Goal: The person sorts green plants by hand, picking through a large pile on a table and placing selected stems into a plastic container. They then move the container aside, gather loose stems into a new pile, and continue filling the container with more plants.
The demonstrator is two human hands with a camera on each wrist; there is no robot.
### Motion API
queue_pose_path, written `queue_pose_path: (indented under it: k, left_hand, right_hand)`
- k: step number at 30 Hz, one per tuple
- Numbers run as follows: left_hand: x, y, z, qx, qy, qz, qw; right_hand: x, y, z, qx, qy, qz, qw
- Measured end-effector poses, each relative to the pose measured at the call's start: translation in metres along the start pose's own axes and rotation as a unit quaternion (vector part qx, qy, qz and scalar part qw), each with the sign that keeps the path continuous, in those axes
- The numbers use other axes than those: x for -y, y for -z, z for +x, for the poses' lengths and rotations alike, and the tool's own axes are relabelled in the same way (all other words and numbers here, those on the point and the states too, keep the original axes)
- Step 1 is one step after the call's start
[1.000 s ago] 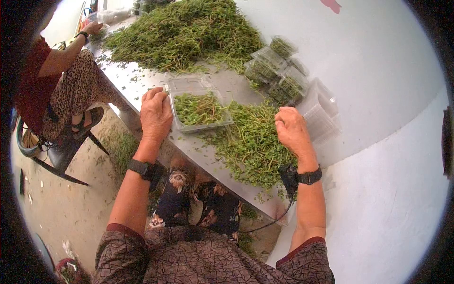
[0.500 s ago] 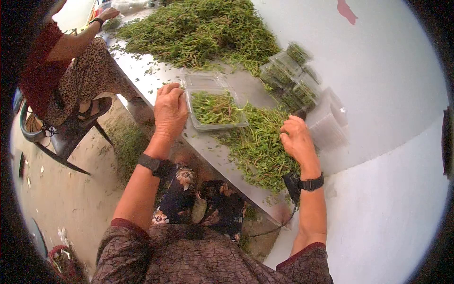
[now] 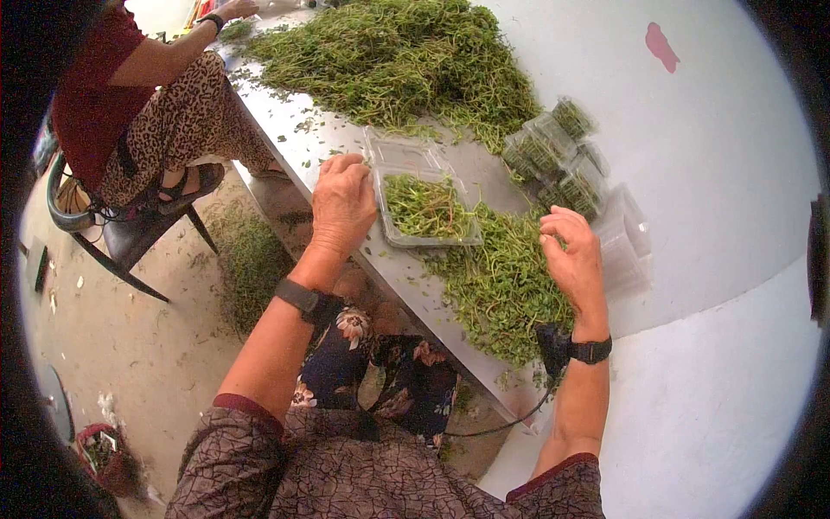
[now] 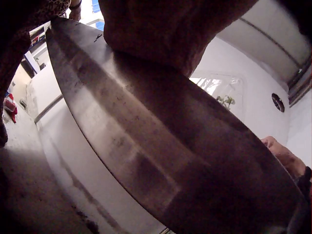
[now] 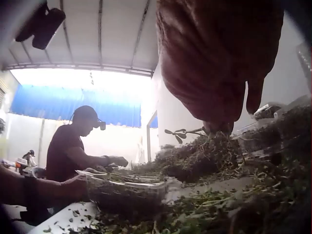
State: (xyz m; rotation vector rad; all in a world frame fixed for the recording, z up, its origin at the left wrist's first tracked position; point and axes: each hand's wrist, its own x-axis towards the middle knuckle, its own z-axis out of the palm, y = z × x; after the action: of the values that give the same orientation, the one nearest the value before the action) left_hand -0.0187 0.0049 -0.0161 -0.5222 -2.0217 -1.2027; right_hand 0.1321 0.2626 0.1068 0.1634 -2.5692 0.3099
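Note:
My left hand [image 3: 344,203] holds the left edge of an open clear plastic clamshell box [image 3: 432,243], fingers curled at its rim. Leafy green sprigs [image 3: 424,206] fill the box, and its lid [image 3: 406,151] lies folded back. To the right, my right hand [image 3: 575,259] is raised over a loose pile of green sprigs [image 3: 510,294]. Its fingertips pinch a small sprig [image 5: 183,132], seen poking out in the right wrist view. Mostly the underside of the metal table [image 4: 131,122] shows in the left wrist view.
A large heap of greens [image 3: 406,60] covers the far table. Filled clear boxes [image 3: 562,164] are stacked by the wall, beside a stack of nested plastic boxes [image 3: 627,246]. Another person [image 3: 104,69] sits at the left near a black chair [image 3: 138,229]. Greens [image 3: 251,268] lie on the floor.
The head view has swung, so everything sits further right in it. My left hand stays at the box; my right hand stays over the near pile, its fingers slightly more spread from the thumb.

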Motion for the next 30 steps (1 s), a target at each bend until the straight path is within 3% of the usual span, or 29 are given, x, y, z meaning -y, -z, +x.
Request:
queue_pose_path:
  k: [8,19,30]
  left_hand:
    - [-0.003,0.002,0.000,-0.004,0.009,-0.010,1.000]
    - [-0.001,0.000,0.000,-0.011,-0.006,-0.012,1.000]
    - [-0.004,0.003,0.001,0.004,0.006,-0.008,1.000]
  right_hand:
    - [0.014,-0.006,0.029,-0.029,0.030,0.019,0.999]
    - [0.032,-0.007,0.048,-0.026,-0.090,0.180,0.979]
    - [0.040,-0.007,0.061,-0.039,-0.078,0.163,0.983]
